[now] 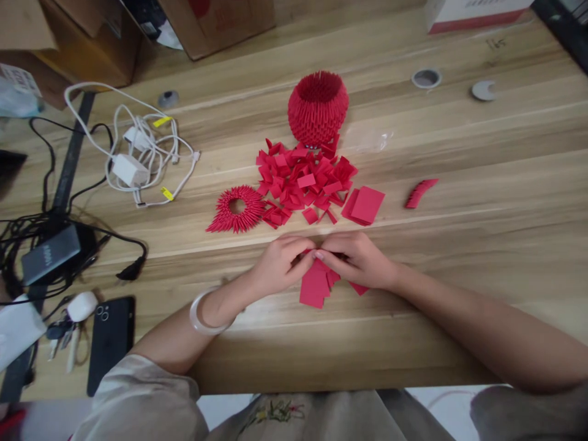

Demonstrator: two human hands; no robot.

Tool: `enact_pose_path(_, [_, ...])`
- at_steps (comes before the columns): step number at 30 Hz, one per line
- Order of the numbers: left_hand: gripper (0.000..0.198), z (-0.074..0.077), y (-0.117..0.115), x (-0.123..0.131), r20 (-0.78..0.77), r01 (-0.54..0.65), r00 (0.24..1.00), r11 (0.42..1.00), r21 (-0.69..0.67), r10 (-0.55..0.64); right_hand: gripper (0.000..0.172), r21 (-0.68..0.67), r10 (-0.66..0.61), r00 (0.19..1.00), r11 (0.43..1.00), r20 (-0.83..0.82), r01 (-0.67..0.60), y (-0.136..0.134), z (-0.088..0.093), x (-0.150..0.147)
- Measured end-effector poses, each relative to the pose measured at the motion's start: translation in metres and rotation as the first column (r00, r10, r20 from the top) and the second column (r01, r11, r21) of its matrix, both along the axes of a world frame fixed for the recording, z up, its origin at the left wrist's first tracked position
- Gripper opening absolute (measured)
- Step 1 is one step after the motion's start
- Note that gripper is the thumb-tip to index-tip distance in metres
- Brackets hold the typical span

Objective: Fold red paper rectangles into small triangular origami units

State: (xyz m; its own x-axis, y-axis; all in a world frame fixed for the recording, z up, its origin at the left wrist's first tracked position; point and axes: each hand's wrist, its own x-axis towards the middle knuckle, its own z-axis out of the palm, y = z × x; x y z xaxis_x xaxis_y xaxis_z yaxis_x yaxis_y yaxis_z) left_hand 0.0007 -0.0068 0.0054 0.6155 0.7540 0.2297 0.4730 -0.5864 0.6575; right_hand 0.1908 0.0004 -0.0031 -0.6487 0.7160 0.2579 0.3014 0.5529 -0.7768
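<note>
My left hand and my right hand meet fingertip to fingertip at the middle of the table. Between their pinched thumbs and fingers is a small piece of red paper, mostly hidden by the fingers. Flat red paper rectangles lie just below them, partly covered by my right hand. Beyond is a loose heap of small folded red paper pieces. A short stack of red paper sits to its right, and a spiky red paper ring to its left. Behind the heap stands a round red paper vase.
On the left lie white charger cables, black cords with an adapter, keys and a black phone. Cardboard boxes stand at the back. A curved red paper strip rests at right, below a grommet hole.
</note>
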Motion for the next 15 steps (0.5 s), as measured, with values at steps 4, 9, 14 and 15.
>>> enact_pose_path(4, [0.017, 0.0002, 0.0001, 0.0, 0.0, -0.003, 1.0, 1.0, 0.0, 0.003, 0.035, 0.004, 0.003, 1.0, 1.0, -0.004, -0.003, 0.0001, 0.0002, -0.0002])
enact_pose_path(9, [0.017, 0.0005, 0.0005, -0.0003, -0.005, 0.001, 1.0, 1.0, -0.003, -0.001, 0.035, 0.007, 0.006, 1.0, 1.0, -0.011, -0.006, 0.0003, 0.0001, -0.0005])
enact_pose_path(14, [0.017, 0.0013, 0.0001, -0.0001, -0.014, -0.002, 1.0, 1.0, -0.004, 0.002, 0.035, 0.009, 0.003, 1.0, 1.0, -0.006, -0.003, 0.0004, 0.0002, -0.0002])
enact_pose_path(15, [0.018, 0.0014, 0.0, 0.0, -0.014, -0.002, 1.0, 1.0, -0.008, 0.002, 0.035, 0.006, 0.003, 1.0, 1.0, -0.005, -0.003, 0.0004, 0.0003, -0.0002])
